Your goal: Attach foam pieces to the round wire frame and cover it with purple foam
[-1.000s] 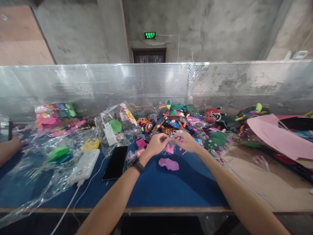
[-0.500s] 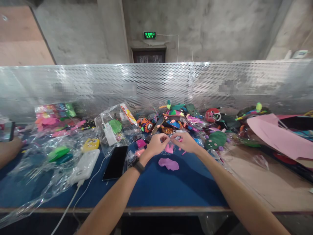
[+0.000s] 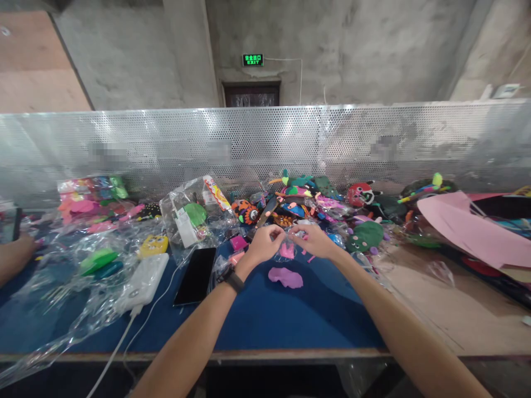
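My left hand [image 3: 267,244], with a dark watch [image 3: 233,278] on the wrist, is raised a little over the blue mat, thumb and forefinger pinched. My right hand [image 3: 314,241] faces it, its fingertips also pinched and almost meeting the left ones. Whatever lies between the fingertips is too small to make out. Just below them is a bright pink clay lump [image 3: 286,252], seemingly in clear plastic. Nearer to me, a flat purple clay piece [image 3: 285,277] lies on the mat, touched by neither hand.
A black phone [image 3: 195,276] and a white power bank [image 3: 143,282] with a cable lie left. Colourful clay figures [image 3: 294,202] and clear bags [image 3: 182,215] crowd the back, before a perforated metal screen [image 3: 274,138]. Pink sheets [image 3: 464,229] stand right. Another person's hand [image 3: 19,251] is far left.
My hands keep almost the same place and pinch, with only slight finger movement. The whole view has shifted by a few pixels.
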Tool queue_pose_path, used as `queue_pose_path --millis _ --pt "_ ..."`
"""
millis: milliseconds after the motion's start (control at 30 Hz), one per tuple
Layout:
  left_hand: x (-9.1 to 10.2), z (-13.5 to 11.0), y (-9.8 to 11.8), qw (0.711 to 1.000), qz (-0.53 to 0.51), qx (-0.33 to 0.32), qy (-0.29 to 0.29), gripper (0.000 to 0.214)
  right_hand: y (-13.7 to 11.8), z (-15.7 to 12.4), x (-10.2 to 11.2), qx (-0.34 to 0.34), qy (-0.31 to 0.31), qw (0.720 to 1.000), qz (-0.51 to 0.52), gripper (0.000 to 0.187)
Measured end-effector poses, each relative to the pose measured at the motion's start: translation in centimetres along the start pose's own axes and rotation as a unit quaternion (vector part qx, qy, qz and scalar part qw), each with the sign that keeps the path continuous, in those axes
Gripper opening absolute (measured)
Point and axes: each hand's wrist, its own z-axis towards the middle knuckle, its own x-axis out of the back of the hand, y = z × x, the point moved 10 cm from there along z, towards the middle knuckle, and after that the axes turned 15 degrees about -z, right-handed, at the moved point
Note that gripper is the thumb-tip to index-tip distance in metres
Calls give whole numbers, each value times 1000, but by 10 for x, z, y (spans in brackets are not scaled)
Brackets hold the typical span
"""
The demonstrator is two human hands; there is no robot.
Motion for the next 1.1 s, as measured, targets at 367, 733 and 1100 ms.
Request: queue_pose_path --millis 367,733,1100 --pt "3 0 -4 1000 8 -4 2 17 0 0 5 -5 -5 1000 10 24" --pt "1 0 -1 1000 -5 -2 -14 21 -2 0 5 0 -12 999 42 25" --pt "7 -1 -2 999 -51 16 -12 27 4 1 7 -15 -7 999 34 30"
